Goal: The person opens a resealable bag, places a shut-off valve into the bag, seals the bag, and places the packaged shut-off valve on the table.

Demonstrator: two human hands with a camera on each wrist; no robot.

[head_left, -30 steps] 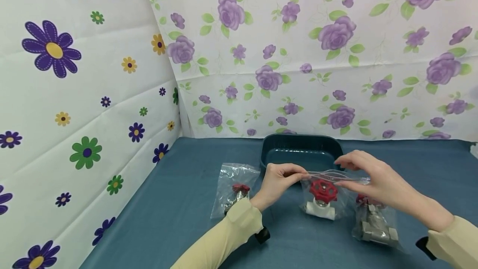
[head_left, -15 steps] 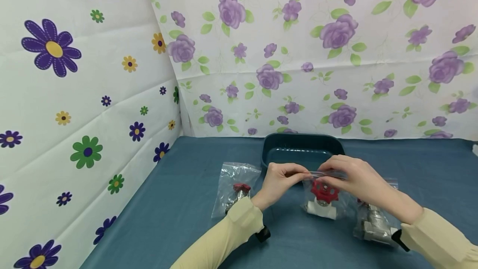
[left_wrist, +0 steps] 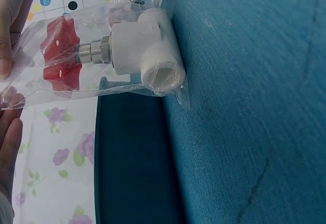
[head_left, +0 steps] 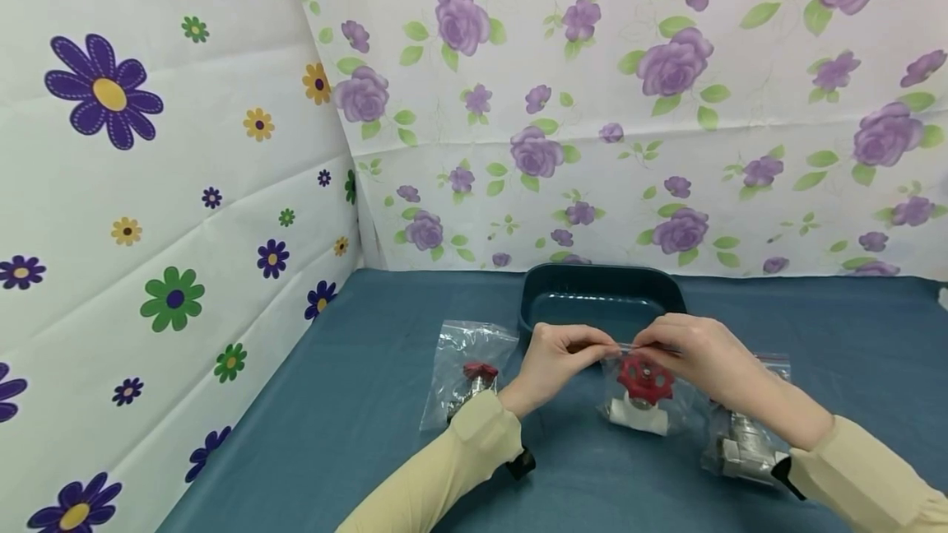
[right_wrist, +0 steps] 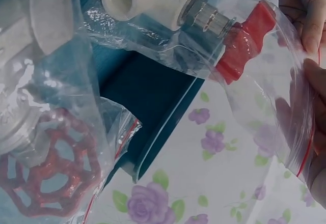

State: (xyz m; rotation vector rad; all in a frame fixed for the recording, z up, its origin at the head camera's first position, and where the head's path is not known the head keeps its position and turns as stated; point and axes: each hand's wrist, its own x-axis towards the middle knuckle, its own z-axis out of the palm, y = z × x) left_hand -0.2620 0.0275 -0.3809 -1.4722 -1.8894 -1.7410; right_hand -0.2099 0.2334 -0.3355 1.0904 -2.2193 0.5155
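Note:
A clear zip-lock bag (right_wrist: 249,102) stands upright between my hands, holding a valve with a red handwheel (head_left: 646,378) and a white T-shaped body (left_wrist: 145,51). My left hand (head_left: 551,364) pinches the left part of the bag's top edge between thumb and fingers. Close beside it, my right hand (head_left: 711,356) pinches the same edge farther right. A red line (right_wrist: 307,155) runs along the bag's mouth in the right wrist view. The white body is at the bottom of the bag, right at the blue cloth in the left wrist view.
A dark teal tray (head_left: 603,271) stands behind the bag. To the left lies another bagged valve (head_left: 477,373) with a red wheel, partly behind my left sleeve. A bagged metal valve (head_left: 746,447) lies under my right forearm. Blue cloth (head_left: 355,368) covers the table; flowered sheets hang behind.
My right hand has moved left from the bag's right end, closing its thumb and fingers on the top edge near my left hand. My left hand has stayed in place.

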